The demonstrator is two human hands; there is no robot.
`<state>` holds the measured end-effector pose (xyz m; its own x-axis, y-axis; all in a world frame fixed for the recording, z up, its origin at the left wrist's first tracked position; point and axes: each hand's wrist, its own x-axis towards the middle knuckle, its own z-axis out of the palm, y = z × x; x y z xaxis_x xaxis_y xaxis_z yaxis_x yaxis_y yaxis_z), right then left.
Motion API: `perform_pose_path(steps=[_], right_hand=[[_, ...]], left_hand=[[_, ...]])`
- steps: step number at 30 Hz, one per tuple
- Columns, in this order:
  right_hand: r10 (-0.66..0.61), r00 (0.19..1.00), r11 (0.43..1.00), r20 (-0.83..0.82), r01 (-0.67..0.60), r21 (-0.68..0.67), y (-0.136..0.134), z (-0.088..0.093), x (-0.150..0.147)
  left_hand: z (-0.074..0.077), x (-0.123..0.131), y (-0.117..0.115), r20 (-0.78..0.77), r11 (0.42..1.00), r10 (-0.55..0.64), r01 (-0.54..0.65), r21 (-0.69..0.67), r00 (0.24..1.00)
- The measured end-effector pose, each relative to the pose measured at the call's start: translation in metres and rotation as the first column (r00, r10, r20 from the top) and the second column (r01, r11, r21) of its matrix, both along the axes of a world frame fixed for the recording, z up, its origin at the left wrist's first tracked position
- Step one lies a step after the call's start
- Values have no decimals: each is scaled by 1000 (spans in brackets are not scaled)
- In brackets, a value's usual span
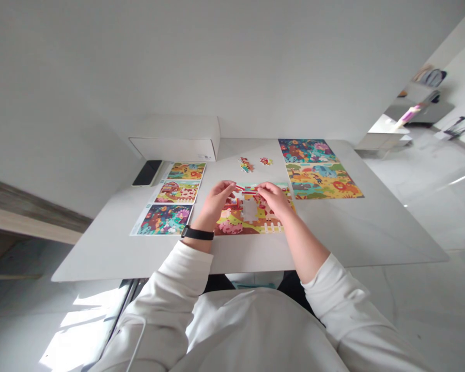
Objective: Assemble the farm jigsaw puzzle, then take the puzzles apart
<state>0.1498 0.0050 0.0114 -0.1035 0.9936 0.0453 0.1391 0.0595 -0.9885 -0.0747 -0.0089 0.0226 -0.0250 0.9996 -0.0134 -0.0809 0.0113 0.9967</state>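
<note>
A farm-picture jigsaw puzzle [252, 226] lies partly assembled at the table's front, with a gap in its middle where the grey tabletop shows. Above its upper left part, my left hand [218, 198] pinches a small puzzle piece [239, 188] with red and white on it. My right hand [274, 198] is closed at the upper right, fingertips on another red-edged puzzle piece [250, 191]. The two pieces are close together; whether they touch is unclear. Behind the puzzle lie several loose pieces [245, 165] in a small cluster, with more loose pieces [266, 161] to their right.
On the left lies a reference sheet [167, 219] with three pictures, beside a phone [148, 173]. A white box [174, 139] stands against the wall. To the right are a dark-blue finished puzzle [307, 150] and a yellow savanna puzzle [323, 181] on the table [375, 227].
</note>
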Motion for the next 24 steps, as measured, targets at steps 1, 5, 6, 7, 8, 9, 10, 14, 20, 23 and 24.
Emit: perform_pose_path(steps=[1,5,6,7,8,9,10,14,20,23,24], right_hand=[[55,998,998,30,-54,-19,-1,1,0],[160,983,987,93,-157,-43,-4,3,1],[162,981,987,104,-158,-42,-5,2,1],[163,979,987,119,-159,-39,-5,2,2],[165,977,986,138,-162,-35,-4,2,2],[170,972,985,160,-168,-30,-4,2,3],[177,967,984,184,-176,-21,-4,2,4],[199,940,978,279,-210,10,-4,3,7],[253,904,966,344,-254,-41,-7,6,10],[234,893,970,384,-241,-28,-6,5,10],[217,897,973,385,-230,-14,-6,5,10]], left_hand=[[-1,0,0,-49,999,-42,42,1,998],[-7,0,2,-197,985,-166,174,21,966],[-9,0,3,-211,982,-175,185,29,962],[-11,0,3,-222,981,-177,190,36,959],[-12,0,4,-232,980,-178,193,41,956],[-13,0,4,-240,980,-176,192,46,955],[-14,0,5,-249,980,-177,194,47,952],[-15,0,5,-321,973,-207,230,33,924],[-10,2,0,-424,957,-257,289,12,869],[-8,2,-1,-475,956,-234,289,44,848],[-8,2,0,-488,960,-212,274,58,847]])
